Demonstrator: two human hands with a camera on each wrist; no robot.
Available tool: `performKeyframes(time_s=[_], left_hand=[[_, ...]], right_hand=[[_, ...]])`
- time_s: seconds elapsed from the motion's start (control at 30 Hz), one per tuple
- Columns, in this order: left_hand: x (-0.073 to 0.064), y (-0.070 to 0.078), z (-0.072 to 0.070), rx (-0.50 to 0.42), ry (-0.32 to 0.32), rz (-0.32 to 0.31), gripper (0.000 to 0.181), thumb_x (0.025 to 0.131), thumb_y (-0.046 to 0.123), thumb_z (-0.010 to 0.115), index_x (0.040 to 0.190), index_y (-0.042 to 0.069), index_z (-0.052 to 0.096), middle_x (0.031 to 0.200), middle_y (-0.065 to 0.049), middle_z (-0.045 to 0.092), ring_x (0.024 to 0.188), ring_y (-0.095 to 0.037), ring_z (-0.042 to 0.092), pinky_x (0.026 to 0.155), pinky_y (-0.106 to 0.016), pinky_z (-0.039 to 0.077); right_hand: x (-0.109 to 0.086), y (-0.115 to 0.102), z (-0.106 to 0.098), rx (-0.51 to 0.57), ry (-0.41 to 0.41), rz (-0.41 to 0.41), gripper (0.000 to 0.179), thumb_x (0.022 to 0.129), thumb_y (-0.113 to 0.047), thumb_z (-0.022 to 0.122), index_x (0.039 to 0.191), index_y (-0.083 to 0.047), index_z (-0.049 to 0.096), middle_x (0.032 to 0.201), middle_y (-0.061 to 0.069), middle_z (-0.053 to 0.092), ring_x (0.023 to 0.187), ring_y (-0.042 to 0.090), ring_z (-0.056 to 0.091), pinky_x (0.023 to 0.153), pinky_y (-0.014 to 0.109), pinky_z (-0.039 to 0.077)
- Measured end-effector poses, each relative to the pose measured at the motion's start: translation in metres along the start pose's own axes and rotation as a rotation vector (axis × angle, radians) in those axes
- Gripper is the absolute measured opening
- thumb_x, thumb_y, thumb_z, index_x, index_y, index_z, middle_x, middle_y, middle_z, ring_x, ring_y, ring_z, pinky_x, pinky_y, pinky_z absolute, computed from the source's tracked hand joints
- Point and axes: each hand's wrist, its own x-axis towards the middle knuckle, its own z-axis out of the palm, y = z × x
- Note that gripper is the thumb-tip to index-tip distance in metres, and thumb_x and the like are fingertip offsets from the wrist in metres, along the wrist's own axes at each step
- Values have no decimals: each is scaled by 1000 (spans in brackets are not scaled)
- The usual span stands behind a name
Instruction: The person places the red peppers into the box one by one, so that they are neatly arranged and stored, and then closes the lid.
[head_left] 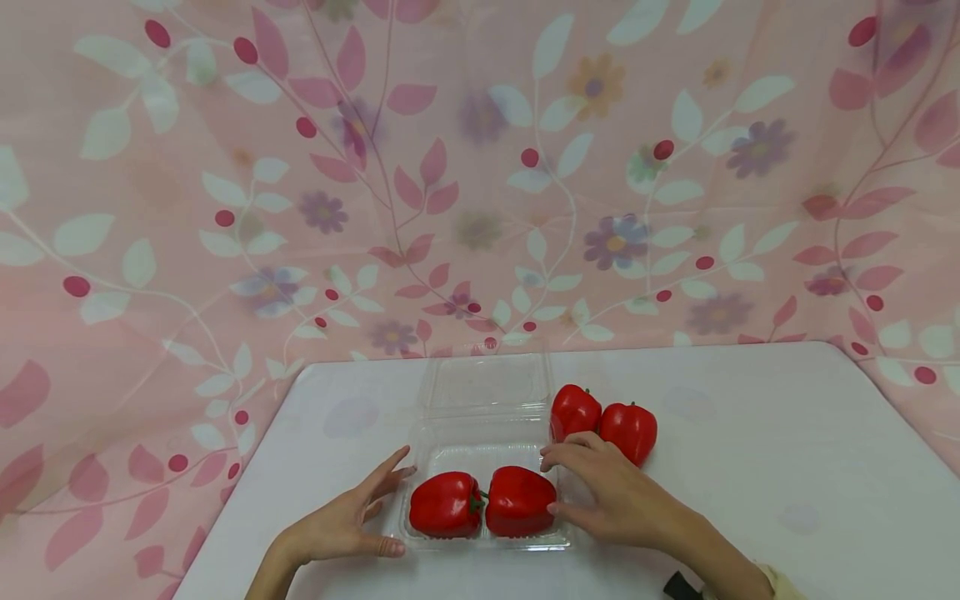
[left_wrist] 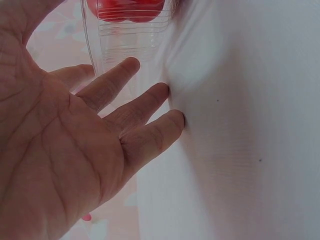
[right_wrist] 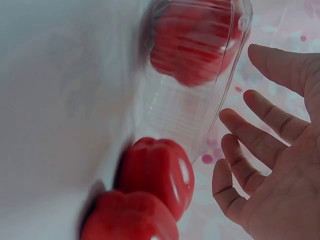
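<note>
Two red bell peppers, the left one [head_left: 444, 505] and the right one [head_left: 519, 502], lie side by side in a clear plastic clamshell box [head_left: 480, 457], stems facing each other. My left hand [head_left: 347, 518] is at the box's left side, thumb and fingers spread, holding nothing. In the left wrist view its fingertips come close to the table beside the box wall. Across from it, my right hand [head_left: 611, 490] hovers at the box's right edge with relaxed, parted fingers. The right wrist view shows the right palm [right_wrist: 285, 195] empty and those fingers apart from the box wall.
Behind my right hand, two more red bell peppers, one [head_left: 576, 410] against the box and another [head_left: 628, 429] beside it, rest on the white table [head_left: 750, 450]. The box's clear lid [head_left: 487, 382] lies folded back toward the floral curtain [head_left: 480, 167]. A black object [head_left: 681, 586] shows by my right forearm.
</note>
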Motion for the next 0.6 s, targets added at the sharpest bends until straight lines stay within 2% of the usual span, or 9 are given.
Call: performKeyframes(time_s=[0.27, 0.6], left_hand=[[1, -3, 0, 6, 5, -10, 110, 80, 27, 81, 160, 25, 5, 157, -13, 32, 141, -41, 29, 105, -63, 32], [0, -2, 0, -1, 3, -11, 110, 81, 26, 81, 160, 25, 5, 157, -13, 32, 142, -42, 29, 105, -64, 31]], right_hand=[[-7, 10, -7, -36, 44, 10, 57, 72, -40, 87, 121, -36, 59, 116, -24, 57, 113, 5, 46, 83, 39, 57], [-12, 20, -17, -62, 79, 15, 54, 75, -31, 86, 123, -25, 62, 112, -17, 61, 107, 6, 47, 80, 29, 56]])
